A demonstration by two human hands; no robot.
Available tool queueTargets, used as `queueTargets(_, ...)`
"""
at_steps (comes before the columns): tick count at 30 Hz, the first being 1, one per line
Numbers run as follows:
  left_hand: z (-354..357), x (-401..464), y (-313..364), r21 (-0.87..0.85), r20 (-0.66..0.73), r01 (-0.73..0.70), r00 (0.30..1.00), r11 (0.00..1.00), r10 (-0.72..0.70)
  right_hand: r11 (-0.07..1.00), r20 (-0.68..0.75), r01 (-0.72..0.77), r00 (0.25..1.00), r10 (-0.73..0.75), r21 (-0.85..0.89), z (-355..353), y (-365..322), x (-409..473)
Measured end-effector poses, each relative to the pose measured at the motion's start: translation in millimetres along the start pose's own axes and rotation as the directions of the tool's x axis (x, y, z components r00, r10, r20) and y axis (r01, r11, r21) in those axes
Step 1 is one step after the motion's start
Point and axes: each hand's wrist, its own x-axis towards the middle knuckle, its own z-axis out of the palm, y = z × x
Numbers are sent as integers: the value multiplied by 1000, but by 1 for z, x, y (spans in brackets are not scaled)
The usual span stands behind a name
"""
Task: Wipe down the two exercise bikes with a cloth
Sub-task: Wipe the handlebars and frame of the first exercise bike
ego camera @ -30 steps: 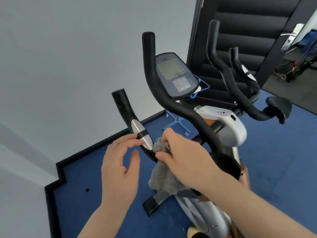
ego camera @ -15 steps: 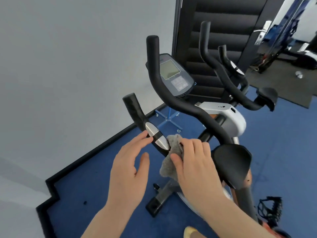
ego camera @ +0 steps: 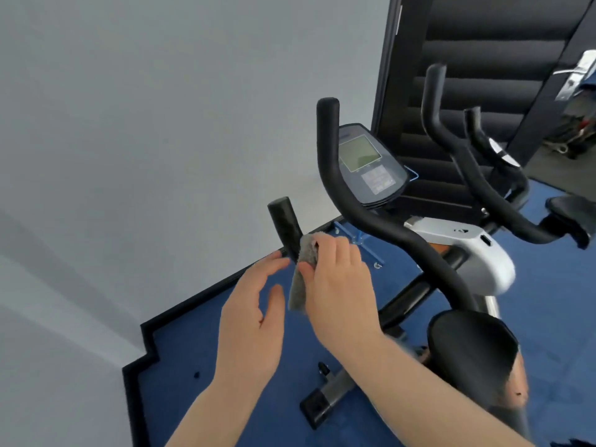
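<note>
Left hand (ego camera: 250, 312): fingers straight, holding nothing, tips just beside grip (ego camera: 285, 225).
Cloth (ego camera: 303, 269): grey, wrapped against grip.
Right hand (ego camera: 338, 285): pinches cloth.
Bike (ego camera: 483, 253): near one.
Advice: steady the bar, wrap the cloth fully round, wipe towards the tip.

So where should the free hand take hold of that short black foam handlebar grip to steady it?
Best on the bare upper end of the short black foam handlebar grip, above the grey fluffy cloth that the right hand wraps round it. Come from the wall side, where the open left hand hovers: the round, upright-tilted bar probably suits encircling fingers.
</note>
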Motion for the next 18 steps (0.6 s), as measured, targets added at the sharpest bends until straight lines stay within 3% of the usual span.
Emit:
queueTargets(3, -1, 4, 4, 8, -59, 12, 998, 1000, -11, 998, -18, -34, 999, 35, 53, 1, 12, -16)
queueTargets(7, 1, 12, 2, 31, -122, 18, 992, 999, -14, 976, 67, -31, 998, 17, 214, 14, -3, 12)
queueTargets(11, 1, 24, 2, 11, -80, 55, 995, 998, -54, 980, 98, -28, 995, 8, 198, 14, -10, 27)
queueTargets(14, -5, 40, -4, -2, -66, 35, 997, 999, -35, 992, 33, -5, 999, 1, 126, 10, -9, 8)
queueTargets(18, -7, 61, -7, -52, 39, -3, 999, 999, 5, 950, 29, -73, 997, 67, 305, 13, -28, 50)
